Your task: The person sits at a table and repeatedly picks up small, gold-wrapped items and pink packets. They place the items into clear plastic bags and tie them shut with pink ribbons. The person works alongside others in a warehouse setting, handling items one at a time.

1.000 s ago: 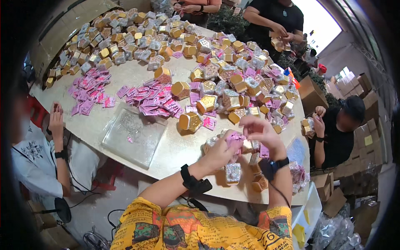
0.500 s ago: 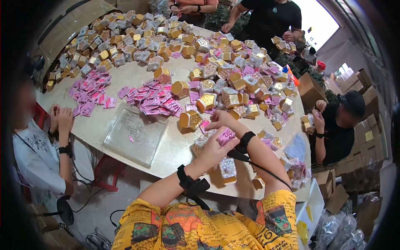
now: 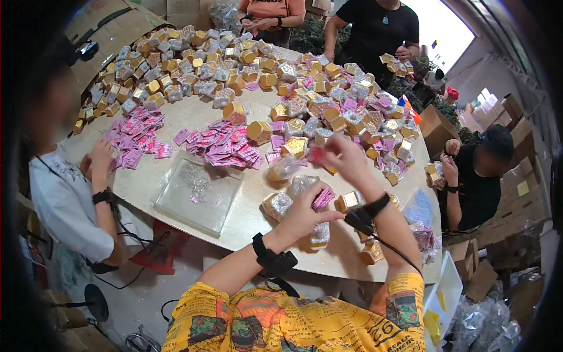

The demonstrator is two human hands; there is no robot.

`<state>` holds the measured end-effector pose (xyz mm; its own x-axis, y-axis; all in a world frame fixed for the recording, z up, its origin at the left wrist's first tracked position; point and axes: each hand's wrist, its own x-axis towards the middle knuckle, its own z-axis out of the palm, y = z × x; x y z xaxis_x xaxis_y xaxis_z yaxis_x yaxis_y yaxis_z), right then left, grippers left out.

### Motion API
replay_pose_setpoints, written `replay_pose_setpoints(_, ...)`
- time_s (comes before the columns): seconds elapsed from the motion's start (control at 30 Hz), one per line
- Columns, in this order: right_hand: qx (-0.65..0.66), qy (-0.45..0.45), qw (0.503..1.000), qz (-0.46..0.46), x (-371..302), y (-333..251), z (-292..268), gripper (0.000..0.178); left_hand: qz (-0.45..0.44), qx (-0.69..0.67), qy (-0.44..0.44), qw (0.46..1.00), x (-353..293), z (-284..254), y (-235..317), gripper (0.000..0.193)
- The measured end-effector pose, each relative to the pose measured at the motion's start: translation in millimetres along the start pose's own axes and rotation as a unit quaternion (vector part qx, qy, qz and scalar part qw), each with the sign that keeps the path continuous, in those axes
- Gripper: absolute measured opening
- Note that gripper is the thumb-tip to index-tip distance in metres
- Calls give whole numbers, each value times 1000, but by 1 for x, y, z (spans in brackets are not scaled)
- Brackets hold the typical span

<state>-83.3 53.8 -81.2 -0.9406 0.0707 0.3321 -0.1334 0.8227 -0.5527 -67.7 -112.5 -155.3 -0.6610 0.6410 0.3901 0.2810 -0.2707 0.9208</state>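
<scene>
A small stack of pink packets (image 3: pixel 323 200) is held in my left hand (image 3: pixel 300 212), with the thumb pointing right. My right hand (image 3: pixel 352 163) is raised beyond it and smeared by motion. At its fingertips is a reddish-pink packet (image 3: pixel 317 155), seemingly pinched. Just left of it lies a gold box in clear plastic (image 3: pixel 281 170), also blurred. Around my left hand are more plastic-wrapped gold boxes, among them one beside its knuckles (image 3: pixel 275 206) and one below it (image 3: pixel 319 234).
A large heap of gold boxes (image 3: pixel 176 70) covers the table's far side. Pink packets lie in two piles (image 3: pixel 138 132) (image 3: pixel 226 144), near a clear shallow tray (image 3: pixel 170 205). Co-workers stand or sit around the table, one close on the left (image 3: pixel 73 193).
My right hand has moved away from my left, up and to the right. My left hand keeps the pink stack. The co-worker on the left has leaned closer to the table.
</scene>
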Motion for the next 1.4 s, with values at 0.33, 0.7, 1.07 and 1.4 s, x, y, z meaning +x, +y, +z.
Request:
replay_pose_setpoints(0.33, -227, -72, 956, -169, -70, -80, -121, 16, 2, -32, -26, 999, 21, 19, 7, 64)
replay_pose_setpoints(0.7, -47, 18, 996, -80, -96, -26, -49, 37, -198, -276, -171, 925, 37, 24, -7, 33)
replay_pose_setpoints(1.07, -226, -19, 961, -157, -100, -13, -31, 68, -288, -433, -140, 843, 41, 30, -19, 25)
replay_pose_setpoints(1.4, -208, -8, 966, -153, -98, -6, -25, 70, -320, -424, -177, 828, 49, 33, -30, 24)
